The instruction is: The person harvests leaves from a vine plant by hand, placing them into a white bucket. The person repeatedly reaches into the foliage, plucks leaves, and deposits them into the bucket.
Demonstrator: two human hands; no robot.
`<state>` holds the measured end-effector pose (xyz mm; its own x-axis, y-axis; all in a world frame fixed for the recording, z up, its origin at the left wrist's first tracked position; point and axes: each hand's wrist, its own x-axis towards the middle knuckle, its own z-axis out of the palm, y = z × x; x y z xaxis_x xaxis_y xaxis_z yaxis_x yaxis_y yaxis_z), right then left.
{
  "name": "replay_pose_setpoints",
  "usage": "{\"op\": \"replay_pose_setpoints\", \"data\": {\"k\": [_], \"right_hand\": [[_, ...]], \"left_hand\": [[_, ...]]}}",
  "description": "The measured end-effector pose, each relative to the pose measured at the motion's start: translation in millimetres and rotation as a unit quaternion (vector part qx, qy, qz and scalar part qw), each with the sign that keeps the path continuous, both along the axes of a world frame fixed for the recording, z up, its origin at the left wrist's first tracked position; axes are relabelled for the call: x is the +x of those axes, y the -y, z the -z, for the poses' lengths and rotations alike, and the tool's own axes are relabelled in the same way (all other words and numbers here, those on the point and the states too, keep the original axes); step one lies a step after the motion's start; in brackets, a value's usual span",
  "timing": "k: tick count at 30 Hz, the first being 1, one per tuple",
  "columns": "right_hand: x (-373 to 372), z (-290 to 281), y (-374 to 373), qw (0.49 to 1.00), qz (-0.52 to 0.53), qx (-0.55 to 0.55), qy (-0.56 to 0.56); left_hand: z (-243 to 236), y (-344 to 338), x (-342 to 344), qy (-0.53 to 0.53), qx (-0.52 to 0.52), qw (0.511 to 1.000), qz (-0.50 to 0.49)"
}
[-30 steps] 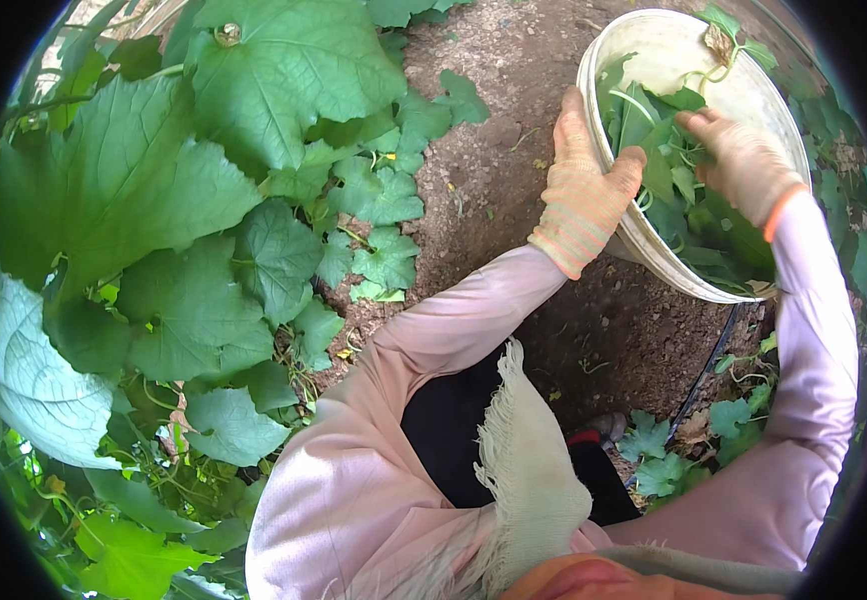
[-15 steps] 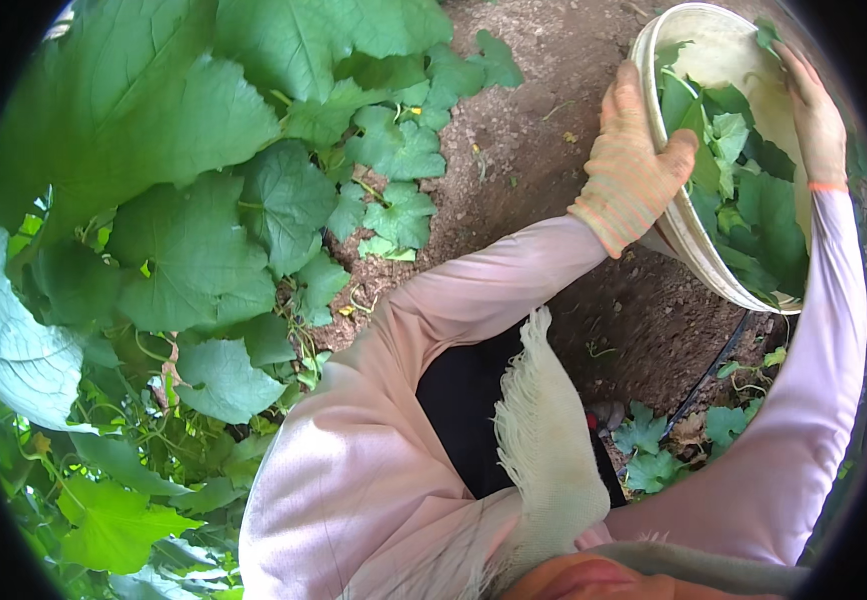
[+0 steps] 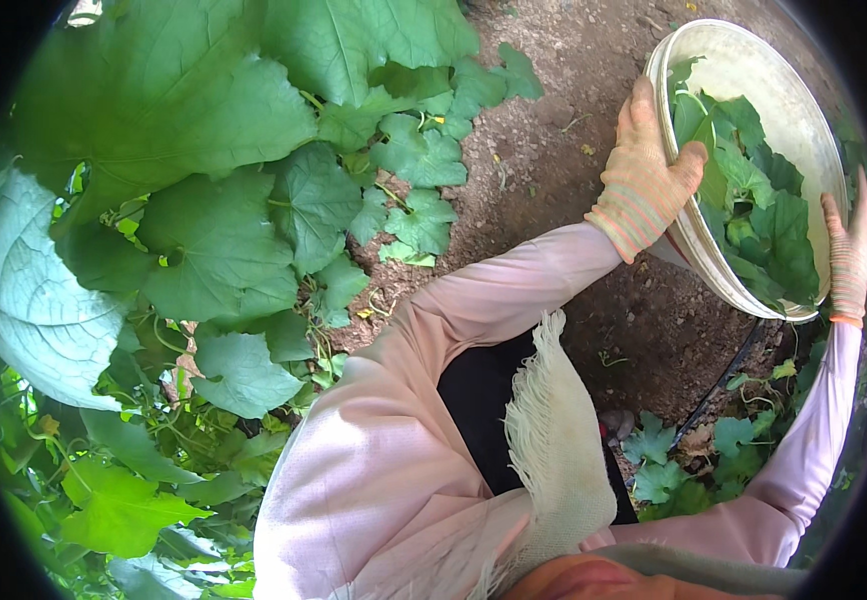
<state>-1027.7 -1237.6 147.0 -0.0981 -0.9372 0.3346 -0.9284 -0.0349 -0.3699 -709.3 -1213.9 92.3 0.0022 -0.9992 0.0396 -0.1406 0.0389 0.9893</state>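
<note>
A round white bucket (image 3: 823, 110) is tilted at the upper right, its mouth turned toward me. Picked green leaves (image 3: 776, 235) lie in it along its lower side. My left hand (image 3: 649, 172), in an orange-striped knit glove, grips the bucket's left side with the thumb by the rim. On the opposite side my right hand (image 3: 854, 245), in a similar glove, presses against the bucket with its thumb at the rim. Its straight fingers lie along the outside, partly lost in the dark picture edge.
Large-leaved plants (image 3: 224, 240) fill the left side. Bare brown soil (image 3: 554, 150) runs up the middle. A thin black hose (image 3: 709, 390) crosses the ground below the bucket, beside low leafy plants (image 3: 654, 460). A fringed pale scarf (image 3: 564, 440) hangs before me.
My right hand has moved from the bucket's upper right, where a leaf was at its fingertips, down to its right side. The bucket's mouth shows wider, and the view has shifted slightly.
</note>
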Motion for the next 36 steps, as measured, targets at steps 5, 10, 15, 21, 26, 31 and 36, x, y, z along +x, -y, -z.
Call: {"op": "replay_pose_setpoints", "data": {"k": [5, 10, 15, 21, 26, 31, 36], "right_hand": [[-112, 62, -10, 0.790, 0.089, 0.253, 0.552], [-72, 46, -14, 0.838, 0.090, 0.216, 0.493], [-31, 39, -9, 0.869, 0.082, 0.141, 0.466], [-5, 23, -29, 0.832, 0.016, 0.051, 0.553], [-10, 19, -41, 0.849, 0.041, 0.042, 0.525], [7, 7, -36, 0.766, 0.047, 0.024, 0.641], [6, 19, -35, 0.746, 0.054, -0.020, 0.663]], "left_hand": [[4, 2, -10, -0.036, -0.044, 0.998, 0.004], [-13, 1, -6, -0.024, 0.001, 1.000, 0.014], [-5, 4, 0, 0.012, -0.007, 1.000, -0.006], [-14, 5, -4, -0.177, 0.026, 0.982, 0.055], [-23, -12, -21, -0.237, 0.094, 0.967, -0.001], [-28, -5, -40, -0.222, 0.092, 0.970, -0.034], [-9, -3, -32, -0.226, 0.102, 0.966, -0.074]]}}
